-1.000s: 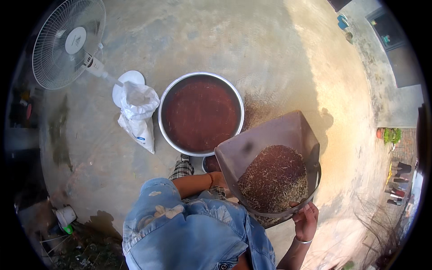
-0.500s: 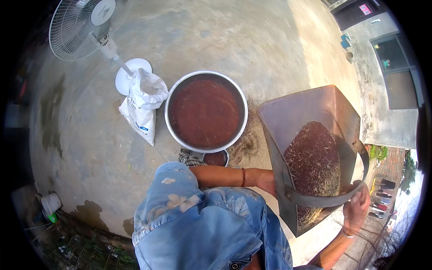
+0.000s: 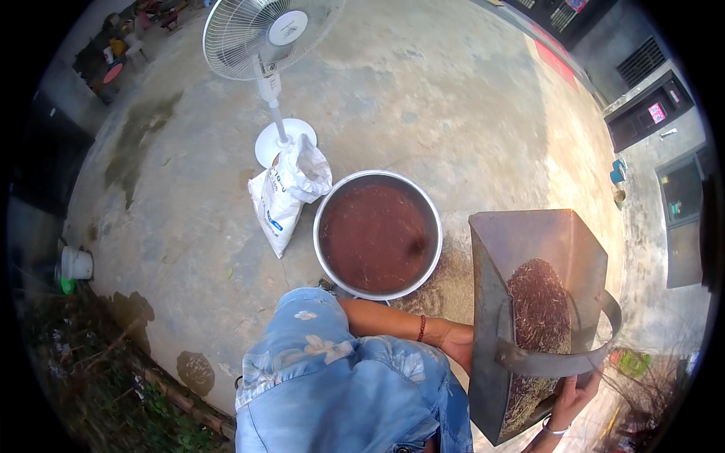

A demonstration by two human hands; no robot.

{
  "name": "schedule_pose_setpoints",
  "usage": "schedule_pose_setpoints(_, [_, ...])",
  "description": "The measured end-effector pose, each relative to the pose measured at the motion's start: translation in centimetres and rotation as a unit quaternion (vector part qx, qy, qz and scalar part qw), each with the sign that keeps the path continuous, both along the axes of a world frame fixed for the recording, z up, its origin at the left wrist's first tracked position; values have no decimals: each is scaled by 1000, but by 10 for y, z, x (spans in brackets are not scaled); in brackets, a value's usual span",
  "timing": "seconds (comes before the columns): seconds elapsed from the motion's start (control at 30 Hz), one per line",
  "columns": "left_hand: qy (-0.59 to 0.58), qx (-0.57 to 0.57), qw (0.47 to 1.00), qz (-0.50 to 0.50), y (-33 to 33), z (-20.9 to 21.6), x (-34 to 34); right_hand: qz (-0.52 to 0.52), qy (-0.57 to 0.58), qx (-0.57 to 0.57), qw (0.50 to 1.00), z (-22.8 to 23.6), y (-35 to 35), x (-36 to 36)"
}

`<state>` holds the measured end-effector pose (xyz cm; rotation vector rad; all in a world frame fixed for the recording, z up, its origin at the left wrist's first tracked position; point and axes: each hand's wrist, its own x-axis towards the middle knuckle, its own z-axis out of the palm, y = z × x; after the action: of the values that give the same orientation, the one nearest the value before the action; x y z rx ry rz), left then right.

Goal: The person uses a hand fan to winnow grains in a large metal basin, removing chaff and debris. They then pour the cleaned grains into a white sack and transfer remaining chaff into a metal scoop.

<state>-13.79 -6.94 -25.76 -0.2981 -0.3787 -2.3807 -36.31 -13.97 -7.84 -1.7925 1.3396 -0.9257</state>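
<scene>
A large grey metal scoop [image 3: 495, 302] with a strap handle [image 3: 555, 362] hangs tilted at my right side. Reddish-brown seeds [image 3: 538, 302] mixed with straw bits are heaped inside it. My left hand [image 3: 456, 345], below a red bead bracelet, holds the scoop's left wall; some of its fingers are hidden behind the metal. Below the handle, my right hand [image 3: 575, 399] grips the scoop's right side near its rear. To the left of the scoop stands a wide metal basin [image 3: 434, 253], filled with similar reddish-brown seeds.
A white woven sack [image 3: 281, 200] leans beside the basin, in front of a white standing fan [image 3: 269, 87]. Chaff [image 3: 445, 279] lies scattered on the concrete floor [image 3: 423, 98] between basin and scoop. At the far left sits a white bucket [image 3: 77, 264] near plants.
The view has swung, so fan, sack and basin sit further right and lower. The scoop appears lower. My right hand has shifted from beside the handle to lower on the scoop's side.
</scene>
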Motion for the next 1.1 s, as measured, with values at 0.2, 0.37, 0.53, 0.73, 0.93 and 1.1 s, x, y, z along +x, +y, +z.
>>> schedule_pose_setpoints(0.2, [64,-82,994,43,-7,3,18,134,-101,-75,983,17,-24,-13])
schedule_pose_setpoints(0.37, [-126,-242,943,189,15,56,7,129,-17,-141,981,81,-30,-6])
schedule_pose_setpoints(0.53, [-132,-219,933,251,-12,53,-61,132,119,-239,955,106,-29,12])
schedule_pose_setpoints(0.73, [-109,-169,927,317,-17,86,-65,102,170,-315,928,127,-49,1])
schedule_pose_setpoints(0.93, [-101,-182,954,216,-40,122,-25,42,173,-328,928,167,-59,14])
schedule_pose_setpoints(1.1, [-19,-151,967,203,-33,157,10,28,263,-406,875,209,-32,49])
